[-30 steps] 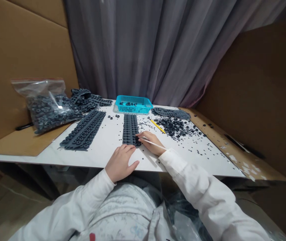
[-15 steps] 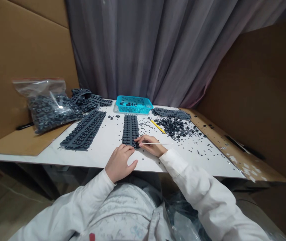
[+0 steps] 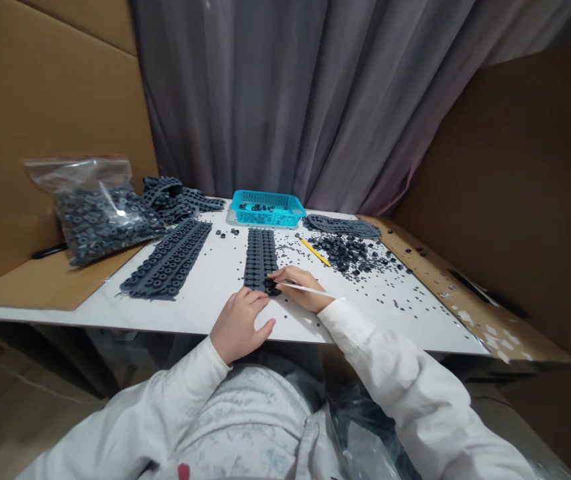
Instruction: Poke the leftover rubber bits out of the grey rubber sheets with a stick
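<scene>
We looked from the person's head, facing forward and down, close above the left hand (image 3: 239,325) and right hand (image 3: 301,291) on the bench (image 3: 205,313), with a curtain (image 3: 285,100) beyond.

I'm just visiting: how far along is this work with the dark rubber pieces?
Looks done: a long dark strip lies to the left, apparently filled. In hand: the left hand steadies a second strip while the right hand holds a thin white stick at its near end. Still loose: a pile of dark rings and a full zip bag.
</scene>
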A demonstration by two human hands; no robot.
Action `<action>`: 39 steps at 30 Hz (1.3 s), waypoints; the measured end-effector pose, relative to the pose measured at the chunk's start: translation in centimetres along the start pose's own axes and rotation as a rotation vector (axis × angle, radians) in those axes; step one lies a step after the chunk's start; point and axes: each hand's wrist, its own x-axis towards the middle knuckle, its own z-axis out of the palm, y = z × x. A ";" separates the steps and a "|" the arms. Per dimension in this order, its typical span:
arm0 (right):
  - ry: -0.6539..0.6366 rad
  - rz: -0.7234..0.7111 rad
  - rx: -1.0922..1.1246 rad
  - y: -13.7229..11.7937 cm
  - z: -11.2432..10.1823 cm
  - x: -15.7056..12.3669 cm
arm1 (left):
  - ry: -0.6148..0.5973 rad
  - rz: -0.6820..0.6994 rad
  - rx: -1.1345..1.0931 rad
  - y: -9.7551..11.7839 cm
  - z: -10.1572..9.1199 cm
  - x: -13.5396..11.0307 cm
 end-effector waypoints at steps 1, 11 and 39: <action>0.000 0.018 0.035 -0.1 0.0 -0.2 | -0.001 -0.001 0.000 0.0 0.0 0.0; -0.021 0.014 0.084 0.0 0.0 -0.3 | 0.016 0.002 0.002 -0.1 0.1 0.0; 0.317 0.256 -0.361 1.6 0.0 0.3 | 0.008 0.005 -0.015 0.0 -0.1 0.0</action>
